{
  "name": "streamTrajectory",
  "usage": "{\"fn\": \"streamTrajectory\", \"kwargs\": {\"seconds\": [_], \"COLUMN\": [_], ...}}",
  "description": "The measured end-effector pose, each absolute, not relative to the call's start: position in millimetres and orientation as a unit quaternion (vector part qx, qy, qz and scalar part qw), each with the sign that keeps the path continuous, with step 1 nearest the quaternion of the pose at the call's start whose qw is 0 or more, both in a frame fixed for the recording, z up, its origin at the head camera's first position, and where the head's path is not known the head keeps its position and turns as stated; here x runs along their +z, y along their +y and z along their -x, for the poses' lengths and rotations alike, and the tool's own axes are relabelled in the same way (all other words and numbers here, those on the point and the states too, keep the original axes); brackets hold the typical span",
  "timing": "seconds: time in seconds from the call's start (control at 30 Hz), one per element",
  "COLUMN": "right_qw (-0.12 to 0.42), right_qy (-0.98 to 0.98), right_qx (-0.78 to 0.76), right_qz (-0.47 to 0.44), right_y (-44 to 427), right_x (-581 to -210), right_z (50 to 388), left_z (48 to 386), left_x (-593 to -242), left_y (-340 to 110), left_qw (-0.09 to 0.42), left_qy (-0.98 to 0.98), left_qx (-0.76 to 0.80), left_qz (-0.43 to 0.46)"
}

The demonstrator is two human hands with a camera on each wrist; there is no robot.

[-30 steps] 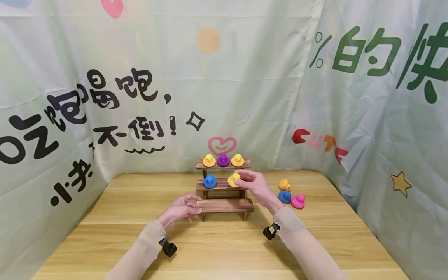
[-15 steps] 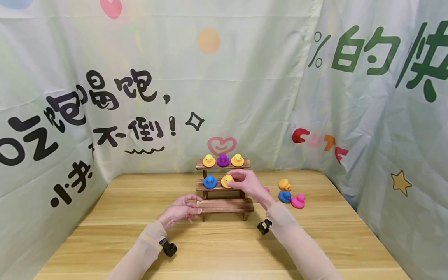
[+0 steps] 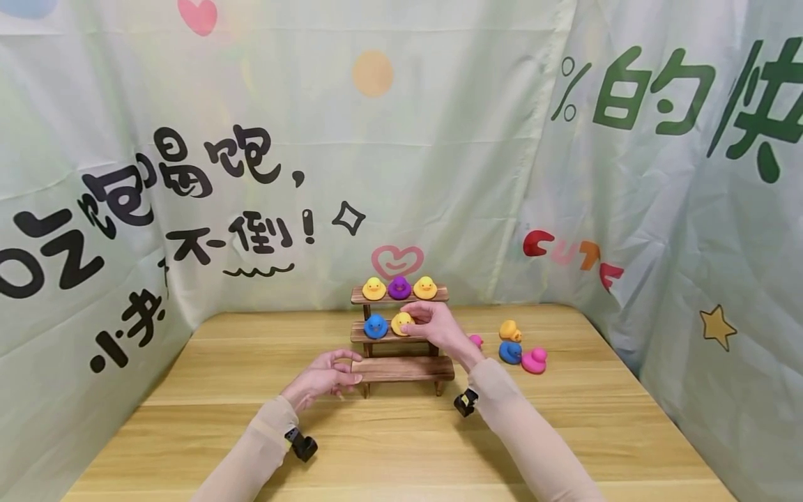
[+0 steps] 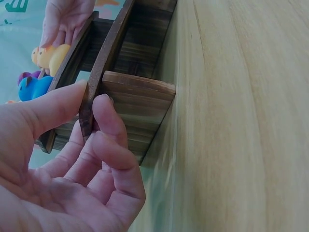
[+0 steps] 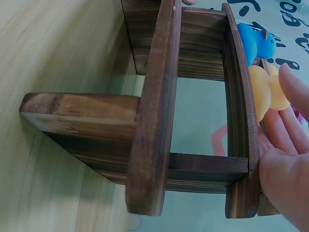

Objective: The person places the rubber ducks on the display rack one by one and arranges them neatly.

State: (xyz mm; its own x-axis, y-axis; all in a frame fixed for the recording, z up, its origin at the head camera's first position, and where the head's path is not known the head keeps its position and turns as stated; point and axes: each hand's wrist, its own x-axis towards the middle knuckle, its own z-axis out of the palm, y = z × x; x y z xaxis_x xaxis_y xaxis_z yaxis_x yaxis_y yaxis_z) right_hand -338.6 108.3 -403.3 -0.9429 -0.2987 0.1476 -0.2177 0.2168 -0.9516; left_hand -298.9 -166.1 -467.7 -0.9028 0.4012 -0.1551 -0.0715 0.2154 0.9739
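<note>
A wooden three-step rack (image 3: 401, 368) stands on the table. My left hand (image 3: 321, 377) pinches the left end of its lowest step, thumb above and curled fingers below in the left wrist view. On the middle step, my right hand (image 3: 437, 326) holds a yellow duck (image 3: 401, 323) between thumb and fingers, just right of a blue duck (image 3: 376, 326). The right wrist view shows the yellow duck (image 5: 262, 92) upright on the step beside the blue one (image 5: 256, 42). Along the top step sit a yellow duck (image 3: 374, 288), a purple duck (image 3: 399, 287) and another yellow duck (image 3: 425, 287).
Right of the rack on the table (image 3: 389, 446) lie an orange duck (image 3: 510, 330), a blue duck (image 3: 510, 353) and a pink duck (image 3: 534, 360). Another pink duck (image 3: 477, 340) shows partly behind my right wrist. A printed cloth (image 3: 439, 174) hangs behind.
My right hand has moved left along the middle step with the yellow duck, which now sits close to the blue one. A pink duck has come into view behind the wrist. My left hand stays put.
</note>
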Motion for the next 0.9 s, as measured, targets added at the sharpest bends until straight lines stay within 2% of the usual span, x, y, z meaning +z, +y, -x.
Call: {"fn": "streamTrajectory", "kwargs": {"seconds": [0.17, 0.47, 0.9], "right_qw": [0.039, 0.042, 0.034], "right_qy": [0.787, 0.787, 0.784], "right_qx": [-0.595, -0.590, -0.593], "right_qz": [0.162, 0.179, 0.179], "right_y": [106.9, 106.5, 107.6], "right_x": [-399.3, -376.2, -405.4], "right_z": [336.6, 312.5, 340.9], "left_z": [298.7, 298.8, 294.5], "left_x": [-467.3, -466.9, -462.7], "left_y": [-166.6, -166.2, -164.9], "left_qw": [0.190, 0.194, 0.194], "left_qy": [0.756, 0.753, 0.753], "left_qx": [0.617, 0.620, 0.620], "left_qz": [-0.108, -0.105, -0.105]}}
